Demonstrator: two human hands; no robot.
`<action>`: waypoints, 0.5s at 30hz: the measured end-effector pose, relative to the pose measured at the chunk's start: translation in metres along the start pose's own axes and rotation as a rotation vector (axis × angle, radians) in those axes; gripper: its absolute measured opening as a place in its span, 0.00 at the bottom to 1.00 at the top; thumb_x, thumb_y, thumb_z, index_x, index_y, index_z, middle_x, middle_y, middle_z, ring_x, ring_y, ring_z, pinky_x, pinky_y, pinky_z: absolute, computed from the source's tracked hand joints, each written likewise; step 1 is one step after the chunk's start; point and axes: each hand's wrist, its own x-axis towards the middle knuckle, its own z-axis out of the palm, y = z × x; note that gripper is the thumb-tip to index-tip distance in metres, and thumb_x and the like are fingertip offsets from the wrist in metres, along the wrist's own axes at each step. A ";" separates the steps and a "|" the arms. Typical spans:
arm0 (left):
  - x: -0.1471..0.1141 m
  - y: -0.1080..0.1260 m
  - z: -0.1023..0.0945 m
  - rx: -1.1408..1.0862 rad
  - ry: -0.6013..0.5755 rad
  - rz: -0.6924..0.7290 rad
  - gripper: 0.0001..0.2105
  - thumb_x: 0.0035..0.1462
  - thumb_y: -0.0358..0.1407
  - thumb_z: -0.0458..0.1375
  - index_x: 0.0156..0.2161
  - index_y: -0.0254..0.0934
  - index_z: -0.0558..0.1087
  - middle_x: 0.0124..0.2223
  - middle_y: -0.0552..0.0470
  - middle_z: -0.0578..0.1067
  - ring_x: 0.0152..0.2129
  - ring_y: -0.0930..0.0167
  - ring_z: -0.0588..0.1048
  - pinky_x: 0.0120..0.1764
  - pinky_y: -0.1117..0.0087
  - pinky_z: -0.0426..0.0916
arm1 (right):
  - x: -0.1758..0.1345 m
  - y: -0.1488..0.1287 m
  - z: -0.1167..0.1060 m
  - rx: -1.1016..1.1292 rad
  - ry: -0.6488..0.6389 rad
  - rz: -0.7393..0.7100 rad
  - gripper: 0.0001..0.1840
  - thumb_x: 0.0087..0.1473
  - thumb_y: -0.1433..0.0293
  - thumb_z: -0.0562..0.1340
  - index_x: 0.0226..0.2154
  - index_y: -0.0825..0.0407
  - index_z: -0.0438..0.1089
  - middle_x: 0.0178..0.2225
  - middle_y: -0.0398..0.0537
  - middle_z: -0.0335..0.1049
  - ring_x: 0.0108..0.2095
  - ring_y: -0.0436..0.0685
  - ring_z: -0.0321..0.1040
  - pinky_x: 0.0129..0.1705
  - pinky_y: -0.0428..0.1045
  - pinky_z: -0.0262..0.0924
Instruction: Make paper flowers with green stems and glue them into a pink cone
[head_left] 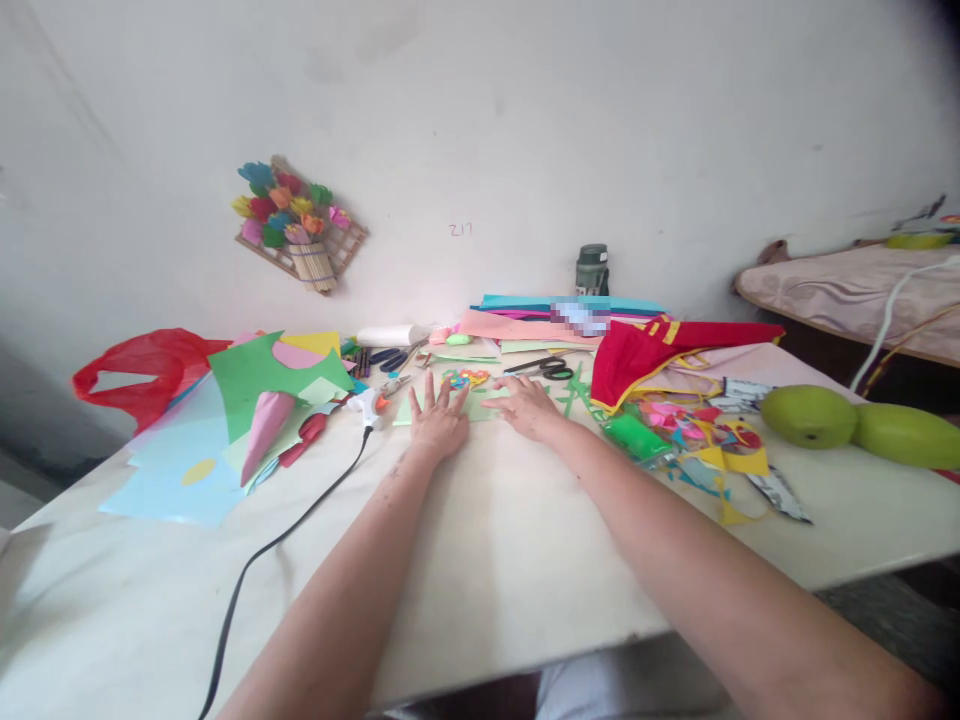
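Note:
My left hand [439,422] lies on a pale green sheet of paper [482,408] with its fingers spread. From the other side my right hand [527,407] rests at the sheet's right part, fingers stretched out to the left. Neither hand grips anything. Just beyond the sheet sit small colourful paper cutouts [465,379]. A white hot glue gun [365,405] with an orange part and black cord stands left of my left hand. Dark-handled scissors [553,368] lie beyond my right hand, and narrow green paper strips [576,392] are beside it.
To the left are a red plastic bag [161,365], coloured sheets [180,480] and a pink paper cone [265,435]. On the right lie a red cloth with yellow trim [637,362], paper scraps [705,450] and green fruits [808,416]. A dark bottle [592,268] stands at the back.

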 end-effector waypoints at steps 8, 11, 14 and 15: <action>0.005 0.017 -0.003 0.023 0.036 -0.041 0.32 0.50 0.55 0.43 0.60 0.47 0.51 0.64 0.51 0.45 0.59 0.60 0.26 0.54 0.48 0.21 | 0.001 0.001 -0.003 -0.052 -0.044 0.095 0.27 0.50 0.65 0.57 0.54 0.36 0.56 0.58 0.43 0.48 0.52 0.60 0.49 0.51 0.54 0.46; 0.011 0.016 -0.002 -0.015 -0.032 -0.117 0.34 0.47 0.58 0.44 0.59 0.50 0.51 0.64 0.53 0.41 0.58 0.58 0.23 0.53 0.46 0.21 | 0.002 0.002 0.000 -0.049 -0.058 0.137 0.27 0.50 0.63 0.57 0.54 0.36 0.56 0.58 0.44 0.48 0.54 0.60 0.48 0.52 0.54 0.45; 0.016 0.014 -0.002 -0.054 -0.119 -0.190 0.36 0.44 0.60 0.45 0.59 0.51 0.50 0.64 0.54 0.38 0.56 0.56 0.20 0.52 0.44 0.21 | 0.003 0.003 0.003 -0.053 -0.047 0.178 0.28 0.50 0.61 0.56 0.55 0.38 0.55 0.59 0.45 0.47 0.55 0.60 0.47 0.54 0.54 0.41; 0.018 0.014 -0.002 -0.061 -0.137 -0.206 0.37 0.43 0.60 0.46 0.59 0.52 0.49 0.64 0.54 0.37 0.56 0.56 0.20 0.51 0.43 0.21 | 0.004 0.003 0.004 -0.057 -0.042 0.196 0.28 0.50 0.61 0.56 0.55 0.38 0.54 0.59 0.45 0.46 0.57 0.60 0.45 0.56 0.55 0.39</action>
